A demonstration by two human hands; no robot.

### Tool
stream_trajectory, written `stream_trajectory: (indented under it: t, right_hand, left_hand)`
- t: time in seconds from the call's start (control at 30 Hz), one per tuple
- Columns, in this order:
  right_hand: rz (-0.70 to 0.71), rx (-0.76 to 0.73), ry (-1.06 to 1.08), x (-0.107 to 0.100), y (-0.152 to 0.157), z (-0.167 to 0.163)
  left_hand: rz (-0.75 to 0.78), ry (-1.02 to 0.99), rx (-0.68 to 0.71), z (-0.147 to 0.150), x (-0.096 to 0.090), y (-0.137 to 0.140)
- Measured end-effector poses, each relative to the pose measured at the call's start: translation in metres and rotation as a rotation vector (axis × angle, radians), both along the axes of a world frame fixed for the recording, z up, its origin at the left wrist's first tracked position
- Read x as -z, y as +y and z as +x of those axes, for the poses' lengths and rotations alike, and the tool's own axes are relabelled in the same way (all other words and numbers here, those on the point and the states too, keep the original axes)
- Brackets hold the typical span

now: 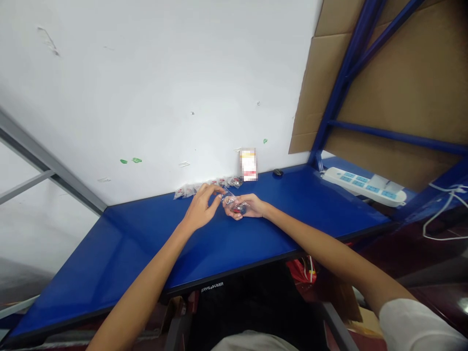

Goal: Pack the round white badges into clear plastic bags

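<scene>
Blue table (109, 248): 1 | hands (201, 207): 2 | right (253, 204) holding 1 clear packet (238, 208) | left (201, 207) grip unclear

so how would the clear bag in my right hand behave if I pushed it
The bag looks thin and crinkled, so probably floppy. Its shine hints at slipperiness. Dark contents show through, so its middle may feel firmer.

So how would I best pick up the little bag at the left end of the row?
Probably pinch the end bag by its outer left edge, coming from the front left. The white wall is behind it and the next bag crowds its right, but its left side and front look free.
</scene>
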State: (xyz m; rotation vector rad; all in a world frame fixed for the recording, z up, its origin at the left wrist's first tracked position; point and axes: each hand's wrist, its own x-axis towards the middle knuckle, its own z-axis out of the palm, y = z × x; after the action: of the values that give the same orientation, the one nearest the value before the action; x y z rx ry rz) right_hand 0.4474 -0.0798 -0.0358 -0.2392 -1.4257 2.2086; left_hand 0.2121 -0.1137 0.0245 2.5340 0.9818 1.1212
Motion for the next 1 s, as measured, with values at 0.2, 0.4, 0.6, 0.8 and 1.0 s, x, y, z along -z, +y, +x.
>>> stream_trajectory:
  t: [0.2, 0.4, 0.6, 0.8, 1.0]
  right_hand:
    - [-0.031, 0.111, 0.066, 0.002, 0.001, 0.001]
    - [-0.033, 0.096, 0.07, 0.003, 0.003, 0.002]
    - [-0.011, 0.048, 0.035, 0.003, 0.004, 0.001]
    - [0.0, 0.029, 0.032, 0.0, 0.002, 0.001]
    - [0.03, 0.158, 0.066, -0.002, 0.001, -0.001]
  left_hand:
    - [-0.034, -0.099, -0.117, -0.002, 0.007, 0.01]
    - [-0.248, -0.116, -0.03, 0.002, 0.02, 0.017]
    - [-0.332, -0.212, -0.038, 0.01, 0.031, 0.021]
    - [-0.378, -0.288, -0.032, 0.008, 0.036, 0.027]
    - [-0.372, -0.297, -0.019, 0.007, 0.033, 0.023]
